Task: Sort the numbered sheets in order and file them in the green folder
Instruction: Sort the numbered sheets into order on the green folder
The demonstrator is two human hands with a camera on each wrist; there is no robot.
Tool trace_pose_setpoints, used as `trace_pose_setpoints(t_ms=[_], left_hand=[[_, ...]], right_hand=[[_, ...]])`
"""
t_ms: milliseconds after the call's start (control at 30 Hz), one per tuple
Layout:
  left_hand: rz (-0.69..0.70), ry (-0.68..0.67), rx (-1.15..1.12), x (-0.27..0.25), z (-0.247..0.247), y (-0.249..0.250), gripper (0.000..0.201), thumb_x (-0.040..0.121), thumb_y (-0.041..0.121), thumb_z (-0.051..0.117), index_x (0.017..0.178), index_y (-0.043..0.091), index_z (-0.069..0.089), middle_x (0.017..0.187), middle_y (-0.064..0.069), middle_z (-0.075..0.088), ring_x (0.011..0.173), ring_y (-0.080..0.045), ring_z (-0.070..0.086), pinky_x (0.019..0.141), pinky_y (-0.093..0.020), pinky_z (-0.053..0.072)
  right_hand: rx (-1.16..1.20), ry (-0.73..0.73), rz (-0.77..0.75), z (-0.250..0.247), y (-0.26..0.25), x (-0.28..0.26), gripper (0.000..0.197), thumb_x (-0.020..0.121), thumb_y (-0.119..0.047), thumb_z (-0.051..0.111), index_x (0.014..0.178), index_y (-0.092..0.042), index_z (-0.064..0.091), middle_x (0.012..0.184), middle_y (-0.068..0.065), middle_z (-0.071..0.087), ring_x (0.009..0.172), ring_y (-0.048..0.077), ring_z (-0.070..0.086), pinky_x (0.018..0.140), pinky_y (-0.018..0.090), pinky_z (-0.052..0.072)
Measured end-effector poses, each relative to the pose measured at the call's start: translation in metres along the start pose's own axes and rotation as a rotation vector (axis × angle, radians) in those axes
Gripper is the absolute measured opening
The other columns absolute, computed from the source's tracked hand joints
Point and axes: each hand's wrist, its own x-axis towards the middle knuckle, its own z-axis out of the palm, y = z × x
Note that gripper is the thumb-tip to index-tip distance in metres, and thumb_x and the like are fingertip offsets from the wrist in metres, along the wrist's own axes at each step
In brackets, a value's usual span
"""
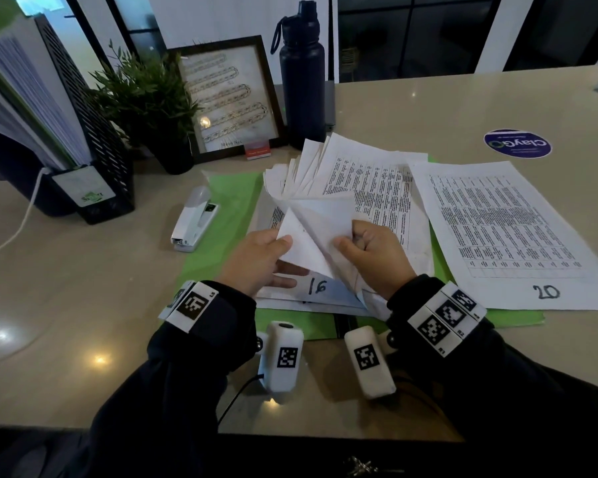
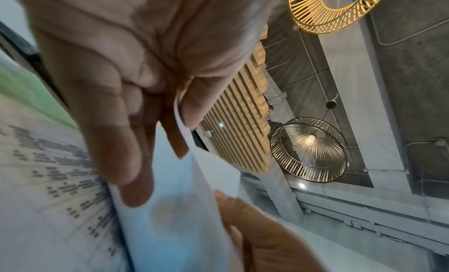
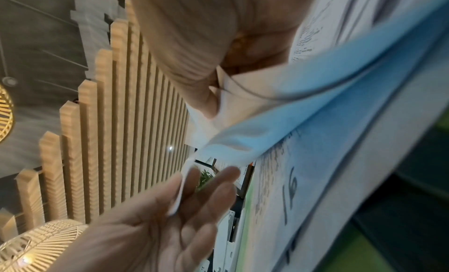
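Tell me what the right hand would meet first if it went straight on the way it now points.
The right hand points away from the body and slightly left. Its fingers already pinch the lifted sheets, so it would push into those first. Further on stands the dark bottle, though depth is unclear.

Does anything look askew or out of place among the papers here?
Yes. The loose white sheets over the open green folder are fanned and curled, not squared. The printed sheet marked 20 lies apart, tilted, overhanging the folder's right edge.
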Motion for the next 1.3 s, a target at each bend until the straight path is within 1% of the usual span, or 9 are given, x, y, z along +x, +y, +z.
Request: trace_pose_setpoints(t_ms=[300,467,567,700,833,967,1133,1233,1300], left_hand=[[-0.092,0.179,0.311,0.005,-0.05,-0.009,0.031,0.09,0.007,0.053,0.065,0.012,0.035,0.072,-0.002,0.044,0.061,-0.022,0.07,0.048,-0.023,0.05],[-0.149,0.17,0.285,0.007,-0.056,-0.01,0.014,0.09,0.008,0.053,0.078,0.005,0.046,0.087,-0.011,0.052,0.056,-0.017,0.07,0.047,-0.022,0.051],[-0.125,0.172,0.312,0.005,-0.051,-0.006,0.006,0.09,0.006,0.053,0.09,0.007,0.046,0.1,-0.014,0.057,0.062,-0.02,0.07,0.053,-0.027,0.053],[0.018,0.099,0.366,0.001,-0.037,0.001,0.064,0.087,-0.001,0.045,0.137,0.036,0.032,0.132,-0.003,0.046,0.089,-0.023,0.063,0.061,-0.03,0.056],[-0.021,0.079,0.35,-0.004,-0.016,0.008,0.026,0.097,0.029,0.039,0.105,0.02,0.062,0.118,0.001,0.061,0.082,-0.012,0.062,0.068,-0.033,0.058],[-0.102,0.168,0.202,0.0,-0.017,0.005,0.061,0.085,0.069,0.032,0.089,0.02,0.068,0.087,0.002,0.07,0.075,-0.021,0.068,0.062,-0.033,0.057],[-0.029,0.18,0.276,0.006,-0.032,-0.005,0.028,0.093,0.022,0.054,0.07,0.007,0.045,0.085,-0.007,0.04,0.079,-0.022,0.047,0.065,-0.035,0.06],[0.022,0.18,0.321,0.005,-0.034,-0.005,0.03,0.092,0.021,0.055,0.068,0.009,0.042,0.09,-0.006,0.04,0.082,-0.022,0.045,0.056,-0.023,0.056],[0.05,0.198,0.308,0.006,-0.033,-0.005,0.033,0.093,0.023,0.054,0.065,0.009,0.04,0.08,-0.007,0.039,0.07,-0.021,0.046,0.062,-0.03,0.058]], right_hand=[[0.162,0.325,0.005,-0.008,0.0,0.003,0.02,0.092,-0.019,0.054,0.072,-0.021,0.054,0.069,0.003,0.059,0.065,0.011,0.05,0.062,0.031,0.043],[0.147,0.296,-0.019,-0.006,0.002,0.003,0.023,0.092,-0.02,0.052,0.081,0.0,0.057,0.077,0.019,0.061,0.069,0.017,0.052,0.064,0.033,0.045],[0.176,0.214,-0.02,-0.005,0.0,0.003,0.022,0.093,-0.019,0.052,0.078,-0.004,0.057,0.07,0.008,0.057,0.064,0.011,0.05,0.061,0.03,0.042],[0.148,0.063,-0.028,-0.001,-0.004,0.002,0.049,0.094,-0.033,0.045,0.059,0.002,0.046,0.056,0.016,0.042,0.057,0.018,0.04,0.058,0.028,0.033],[0.151,-0.02,0.016,0.002,-0.006,-0.001,0.037,0.098,-0.027,0.045,0.077,-0.014,0.072,0.066,0.002,0.064,0.059,0.0,0.056,0.064,0.009,0.04],[0.058,-0.067,-0.019,0.001,-0.007,-0.003,0.015,0.088,-0.011,0.059,0.086,-0.021,0.07,0.087,-0.013,0.067,0.083,-0.006,0.06,0.077,0.009,0.043],[0.11,0.092,0.011,-0.001,-0.009,-0.004,0.027,0.085,0.003,0.049,0.091,-0.017,0.067,0.073,-0.022,0.062,0.041,-0.003,0.045,0.044,0.005,0.03],[0.178,0.232,0.014,-0.003,-0.008,-0.003,0.029,0.087,0.004,0.047,0.094,-0.019,0.064,0.086,-0.017,0.063,0.038,0.001,0.036,0.041,0.009,0.029],[0.194,0.303,0.01,-0.005,-0.007,-0.003,0.027,0.088,0.004,0.047,0.097,-0.017,0.062,0.089,-0.019,0.061,0.042,-0.001,0.039,0.043,0.008,0.031]])
